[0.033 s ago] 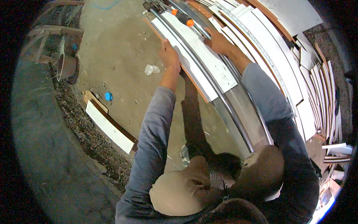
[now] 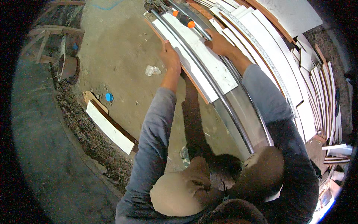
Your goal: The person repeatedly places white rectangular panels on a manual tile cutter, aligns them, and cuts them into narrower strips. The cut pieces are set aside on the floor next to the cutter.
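A long white tile [image 2: 214,69] with a reddish-brown edge lies lengthwise on a manual tile cutter, under its two shiny metal rails [image 2: 201,63]. My left hand [image 2: 170,58] grips the tile's left edge, its thumb near the top face and its other fingers hidden. Over the right rail, my right hand [image 2: 220,44] is curled with its fingertips on the tile's right side; part of its grip is hidden. Just beyond it, the cutter's black carriage with orange knobs [image 2: 183,19] sits on the rails. The near part of the cutter's metal bed [image 2: 244,106] shows between my knees and the tile.
Stacked white tile strips [image 2: 261,44] run along the right, with more strips on edge [image 2: 324,97] beyond. At left lie a cut tile piece [image 2: 110,127], a blue cap [image 2: 109,97] and crumpled clear plastic [image 2: 152,70]. A bucket [image 2: 67,67] stands further left.
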`<state>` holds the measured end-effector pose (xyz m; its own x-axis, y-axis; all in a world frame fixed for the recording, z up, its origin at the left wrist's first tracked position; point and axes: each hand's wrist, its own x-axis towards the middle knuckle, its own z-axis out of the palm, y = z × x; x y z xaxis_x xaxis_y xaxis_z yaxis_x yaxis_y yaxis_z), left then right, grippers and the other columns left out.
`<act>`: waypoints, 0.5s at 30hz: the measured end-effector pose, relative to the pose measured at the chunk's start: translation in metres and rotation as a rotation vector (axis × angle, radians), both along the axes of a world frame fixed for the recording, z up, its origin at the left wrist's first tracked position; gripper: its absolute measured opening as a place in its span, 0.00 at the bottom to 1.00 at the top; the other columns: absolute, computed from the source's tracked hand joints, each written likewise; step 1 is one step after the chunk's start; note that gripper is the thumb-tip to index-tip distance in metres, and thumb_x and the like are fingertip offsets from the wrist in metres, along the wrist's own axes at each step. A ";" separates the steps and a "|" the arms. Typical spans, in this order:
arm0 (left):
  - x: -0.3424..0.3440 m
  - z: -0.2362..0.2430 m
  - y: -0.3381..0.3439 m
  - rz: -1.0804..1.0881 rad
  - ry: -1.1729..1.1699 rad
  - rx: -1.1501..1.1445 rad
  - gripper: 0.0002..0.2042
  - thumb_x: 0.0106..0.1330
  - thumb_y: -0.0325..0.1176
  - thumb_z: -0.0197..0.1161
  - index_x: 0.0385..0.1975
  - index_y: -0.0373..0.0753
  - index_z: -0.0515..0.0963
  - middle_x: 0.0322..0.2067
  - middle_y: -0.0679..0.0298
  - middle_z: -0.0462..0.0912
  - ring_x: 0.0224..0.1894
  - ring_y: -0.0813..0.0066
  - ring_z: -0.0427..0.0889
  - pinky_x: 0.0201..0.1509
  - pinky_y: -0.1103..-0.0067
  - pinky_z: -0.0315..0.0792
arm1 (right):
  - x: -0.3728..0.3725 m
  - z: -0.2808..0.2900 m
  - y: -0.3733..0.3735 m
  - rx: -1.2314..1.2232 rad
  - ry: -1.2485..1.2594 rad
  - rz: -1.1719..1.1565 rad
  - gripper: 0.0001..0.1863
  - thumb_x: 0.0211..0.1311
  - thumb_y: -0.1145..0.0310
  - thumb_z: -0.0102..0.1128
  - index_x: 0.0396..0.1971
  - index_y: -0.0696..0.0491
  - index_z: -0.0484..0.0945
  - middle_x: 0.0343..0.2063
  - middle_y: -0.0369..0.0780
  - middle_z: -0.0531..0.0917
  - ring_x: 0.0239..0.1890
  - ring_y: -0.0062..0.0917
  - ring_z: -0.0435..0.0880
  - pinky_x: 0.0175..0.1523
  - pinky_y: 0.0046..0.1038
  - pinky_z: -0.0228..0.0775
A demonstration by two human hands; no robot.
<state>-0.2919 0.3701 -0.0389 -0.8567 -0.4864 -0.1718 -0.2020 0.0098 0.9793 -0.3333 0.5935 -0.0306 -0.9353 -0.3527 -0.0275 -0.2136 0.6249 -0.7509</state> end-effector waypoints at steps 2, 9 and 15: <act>-0.003 -0.005 -0.002 0.003 0.028 0.006 0.26 0.82 0.45 0.46 0.61 0.26 0.76 0.56 0.50 0.83 0.58 0.59 0.80 0.62 0.70 0.70 | -0.004 -0.003 0.000 -0.014 0.008 0.036 0.30 0.64 0.67 0.67 0.64 0.60 0.71 0.56 0.59 0.81 0.61 0.51 0.80 0.66 0.44 0.70; -0.004 -0.008 0.002 0.038 0.020 0.080 0.25 0.82 0.45 0.47 0.61 0.28 0.77 0.54 0.52 0.84 0.55 0.61 0.81 0.61 0.71 0.71 | 0.000 -0.004 -0.003 -0.075 0.043 -0.054 0.32 0.69 0.52 0.63 0.63 0.61 0.75 0.54 0.59 0.82 0.60 0.51 0.80 0.66 0.45 0.71; -0.001 0.003 0.006 0.081 -0.046 -0.029 0.25 0.80 0.46 0.48 0.59 0.27 0.78 0.49 0.50 0.86 0.51 0.59 0.83 0.56 0.68 0.74 | -0.021 0.019 -0.012 -0.469 -0.373 -0.228 0.41 0.75 0.33 0.46 0.61 0.60 0.79 0.56 0.51 0.83 0.59 0.35 0.80 0.67 0.33 0.67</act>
<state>-0.2926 0.3756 -0.0360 -0.8060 -0.5588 -0.1951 -0.2483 0.0199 0.9685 -0.3541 0.5811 -0.0119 -0.9455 -0.1998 -0.2570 0.2147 0.2107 -0.9537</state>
